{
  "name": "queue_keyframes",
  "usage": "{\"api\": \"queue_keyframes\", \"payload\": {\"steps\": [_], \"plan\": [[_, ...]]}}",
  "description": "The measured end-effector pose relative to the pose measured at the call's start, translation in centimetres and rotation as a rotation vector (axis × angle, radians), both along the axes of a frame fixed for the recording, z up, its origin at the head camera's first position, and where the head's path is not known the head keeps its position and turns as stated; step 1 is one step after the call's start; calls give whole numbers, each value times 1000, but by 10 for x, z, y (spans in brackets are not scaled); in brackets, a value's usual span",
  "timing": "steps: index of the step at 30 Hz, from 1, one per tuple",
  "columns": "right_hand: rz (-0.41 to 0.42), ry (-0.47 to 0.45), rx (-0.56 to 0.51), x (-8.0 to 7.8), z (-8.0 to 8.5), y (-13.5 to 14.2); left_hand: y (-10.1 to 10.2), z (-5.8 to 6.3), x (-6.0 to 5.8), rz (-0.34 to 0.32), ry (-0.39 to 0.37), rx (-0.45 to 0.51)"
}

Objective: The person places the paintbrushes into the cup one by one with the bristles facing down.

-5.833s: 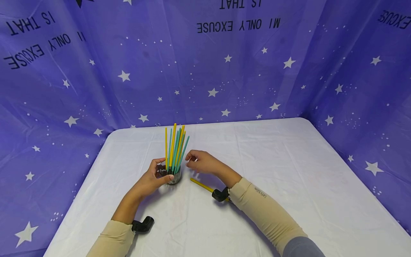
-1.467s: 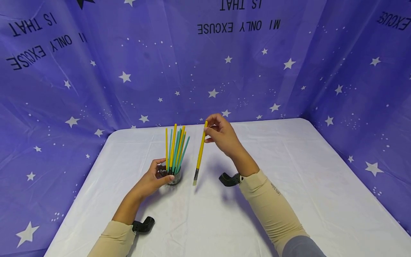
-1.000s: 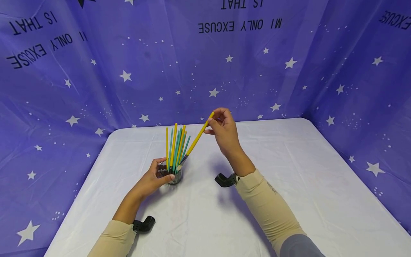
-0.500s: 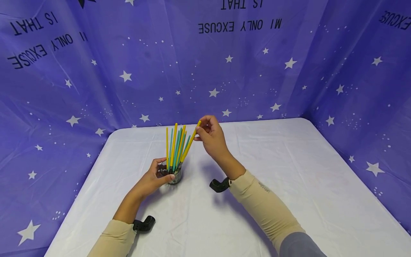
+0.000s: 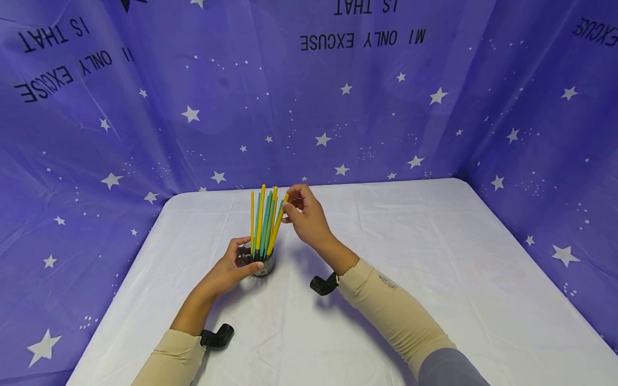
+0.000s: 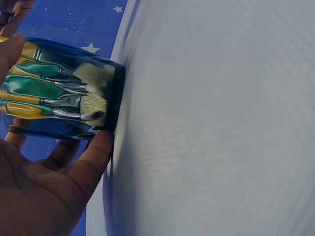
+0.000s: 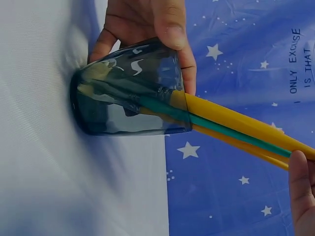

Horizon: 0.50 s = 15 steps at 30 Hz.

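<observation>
A bluish clear glass stands upright on the white table, holding several yellow and green paintbrushes, bristles down. My left hand grips the glass from the left, thumb in front and fingers behind. At the glass's right side, one yellow paintbrush leans slightly right. Its upper end is pinched between thumb and fingers of my right hand. Through the glass wall in the right wrist view, its lower end shows inside. Pale bristles sit near the glass bottom in the left wrist view.
A white cloth covers the table, which has rounded far corners. Purple curtains with white stars and lettering hang behind and at both sides. Black wrist cameras sit on both forearms.
The yellow paintbrush, first lying on the table, was picked up by my right hand, carried left and lowered bristles-first into the glass. My left hand has stayed on the glass.
</observation>
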State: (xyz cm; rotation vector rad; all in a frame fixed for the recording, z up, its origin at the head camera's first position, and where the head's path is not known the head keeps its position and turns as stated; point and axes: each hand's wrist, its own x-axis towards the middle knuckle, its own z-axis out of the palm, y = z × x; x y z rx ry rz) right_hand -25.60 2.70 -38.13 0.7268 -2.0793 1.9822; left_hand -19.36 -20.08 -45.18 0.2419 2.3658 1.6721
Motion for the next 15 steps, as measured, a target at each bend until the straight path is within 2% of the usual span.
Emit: {"api": "queue_keyframes", "payload": {"steps": [11,15], "plan": [[-24,-64,13,-2,-4,3,1,1,1,8,-8,-10],[1,-99,15,-1,-4,10,1,0,1,11,-12,-10]]}}
